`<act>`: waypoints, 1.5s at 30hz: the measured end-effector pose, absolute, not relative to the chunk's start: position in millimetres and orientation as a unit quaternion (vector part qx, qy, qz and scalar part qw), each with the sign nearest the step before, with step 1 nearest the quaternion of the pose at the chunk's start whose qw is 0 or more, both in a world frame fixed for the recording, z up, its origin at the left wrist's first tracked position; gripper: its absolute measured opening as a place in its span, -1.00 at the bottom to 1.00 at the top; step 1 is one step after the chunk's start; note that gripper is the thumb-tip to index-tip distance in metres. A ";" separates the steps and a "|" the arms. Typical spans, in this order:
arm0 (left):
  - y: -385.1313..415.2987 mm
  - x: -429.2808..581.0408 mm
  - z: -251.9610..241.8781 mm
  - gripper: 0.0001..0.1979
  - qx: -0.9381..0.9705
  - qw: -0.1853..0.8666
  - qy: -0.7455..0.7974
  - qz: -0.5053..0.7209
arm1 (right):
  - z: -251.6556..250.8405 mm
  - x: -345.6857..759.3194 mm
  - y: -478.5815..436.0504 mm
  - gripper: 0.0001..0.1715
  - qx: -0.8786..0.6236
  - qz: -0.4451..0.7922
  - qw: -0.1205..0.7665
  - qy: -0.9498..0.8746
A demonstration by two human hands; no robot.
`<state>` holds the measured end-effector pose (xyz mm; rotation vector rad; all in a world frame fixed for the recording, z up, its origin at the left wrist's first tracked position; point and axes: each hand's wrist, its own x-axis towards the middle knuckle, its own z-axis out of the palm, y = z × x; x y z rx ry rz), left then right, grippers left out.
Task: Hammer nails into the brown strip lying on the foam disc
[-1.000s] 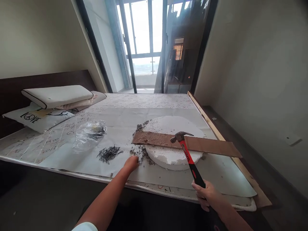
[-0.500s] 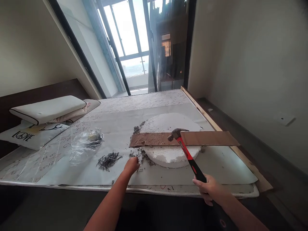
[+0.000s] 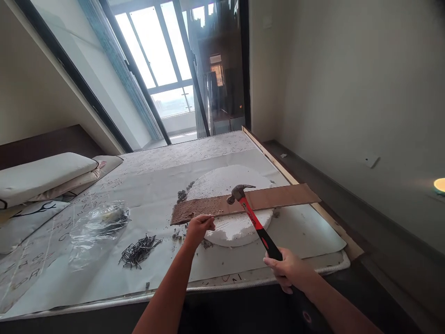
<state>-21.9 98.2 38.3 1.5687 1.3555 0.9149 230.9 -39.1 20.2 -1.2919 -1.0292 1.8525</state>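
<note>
My right hand grips a claw hammer by its black and red handle, and the head is raised over the middle of a brown board. The board lies across a round white foam disc, its left part dotted with many small holes. At the board's near left edge, my left hand is closed in a pinch on a nail, which the fingers mostly hide. A heap of loose nails lies left of that hand.
Grey crumbs are scattered around the disc. A clear plastic bag lies on the grey sheet to the left. Pillows are stacked at the far left. A wooden rail edges the mattress at right.
My left hand has moved up from the sheet to the board's near edge. The nail lying beside it is gone from the sheet. The view has turned right; the hammer stays raised.
</note>
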 end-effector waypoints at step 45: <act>154.5 31.7 -7.9 -0.80 0.725 0.161 0.575 0.344 | 16.5 236.3 -40.0 -0.51 -0.532 0.666 0.315 -0.417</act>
